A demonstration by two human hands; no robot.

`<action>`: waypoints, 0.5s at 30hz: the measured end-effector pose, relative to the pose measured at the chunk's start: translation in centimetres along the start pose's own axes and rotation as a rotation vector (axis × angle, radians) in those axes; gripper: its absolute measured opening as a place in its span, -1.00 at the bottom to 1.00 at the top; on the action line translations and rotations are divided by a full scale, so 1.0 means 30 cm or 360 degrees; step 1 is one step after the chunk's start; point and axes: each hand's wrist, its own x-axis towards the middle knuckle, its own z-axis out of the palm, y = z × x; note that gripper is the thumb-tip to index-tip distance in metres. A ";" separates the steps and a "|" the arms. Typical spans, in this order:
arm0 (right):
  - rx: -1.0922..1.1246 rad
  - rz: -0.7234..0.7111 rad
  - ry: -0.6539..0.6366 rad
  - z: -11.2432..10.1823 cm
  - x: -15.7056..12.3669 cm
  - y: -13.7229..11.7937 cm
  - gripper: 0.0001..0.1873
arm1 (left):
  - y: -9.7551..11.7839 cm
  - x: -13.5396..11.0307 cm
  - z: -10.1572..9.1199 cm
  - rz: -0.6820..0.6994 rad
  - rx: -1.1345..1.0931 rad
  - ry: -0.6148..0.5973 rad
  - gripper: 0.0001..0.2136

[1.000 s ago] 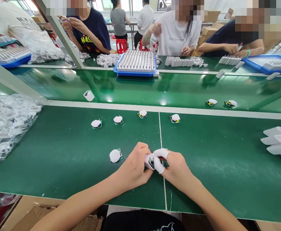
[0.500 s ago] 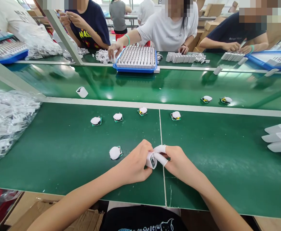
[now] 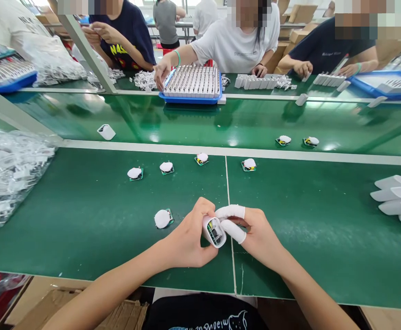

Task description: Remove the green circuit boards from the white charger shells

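Note:
A white plastic housing (image 3: 206, 228) is wrapped in the fingers of my left hand (image 3: 189, 236), its oval open end tilted toward me. Inside that opening shows a circuit board (image 3: 215, 232) with a green edge and a yellow part. My right hand (image 3: 251, 227) wears white finger covers on thumb and forefinger; their tips close together at the housing's rim. To the left of my hands lies a circuit board with a round white pad (image 3: 162, 219). Further back on the bench sit similar padded boards (image 3: 134, 173), (image 3: 167, 167), (image 3: 202, 158), (image 3: 249, 164).
A clear bag of white parts (image 3: 11, 178) lies at left, and stacked white housings (image 3: 398, 197) at right. Beyond a pale strip (image 3: 145, 146), the green belt (image 3: 186, 121) carries a housing (image 3: 106, 132) and padded boards (image 3: 283, 140). Co-workers sit opposite near a blue tray (image 3: 189, 97).
The housing has turned its open end more toward me, showing more of the board inside. My right fingers stay at its rim. Items on the belt have shifted left.

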 end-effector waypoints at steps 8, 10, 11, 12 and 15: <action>0.0095 0.0037 0.0101 0.030 -0.007 0.020 -0.88 | -0.011 0.004 0.006 0.0110 0.0084 0.0045 -0.52; 0.0008 -0.0054 0.0170 0.040 -0.015 0.024 -0.74 | -0.016 0.004 0.018 0.0049 0.0129 0.0163 -0.53; -0.0053 -0.0118 0.0209 0.047 -0.019 0.026 -0.66 | -0.018 0.004 0.026 0.0039 0.0162 0.0238 -0.52; -0.0099 -0.0174 0.0249 0.054 -0.022 0.029 -0.62 | -0.020 0.003 0.032 0.0051 0.0193 0.0309 -0.52; 0.0167 -0.0105 0.0427 0.066 -0.019 0.041 -0.80 | -0.019 0.001 0.041 0.0193 0.0260 0.0455 -0.47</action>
